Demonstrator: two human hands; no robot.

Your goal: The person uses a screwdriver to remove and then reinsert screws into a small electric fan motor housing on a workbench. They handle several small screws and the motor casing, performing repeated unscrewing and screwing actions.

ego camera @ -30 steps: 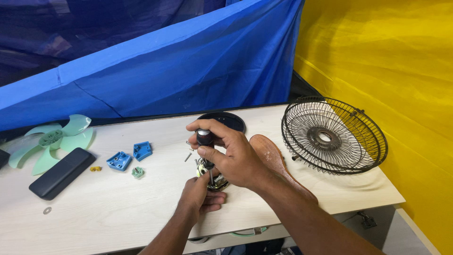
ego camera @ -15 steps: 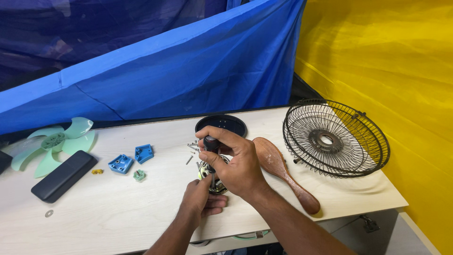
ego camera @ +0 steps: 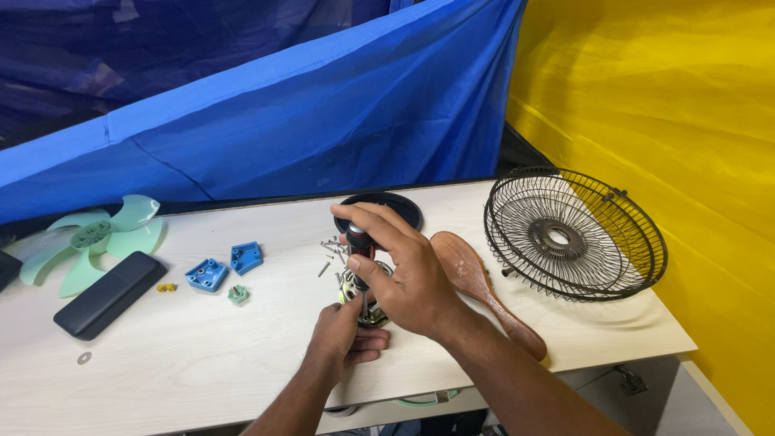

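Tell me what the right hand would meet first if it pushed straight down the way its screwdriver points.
Probably the fan motor: the right hand holds the screwdriver upright with its tip down at the motor, which the left hand steadies on the table. Contact is hidden.

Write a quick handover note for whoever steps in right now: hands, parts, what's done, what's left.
Right hand: gripping a screwdriver upright, tip down on the fan motor.
Left hand: steadying the motor on the table.
Loose screws lie beside the black round cover.
Off already: green fan blade, wire guard, two blue brackets.
Left: the motor is not yet apart.
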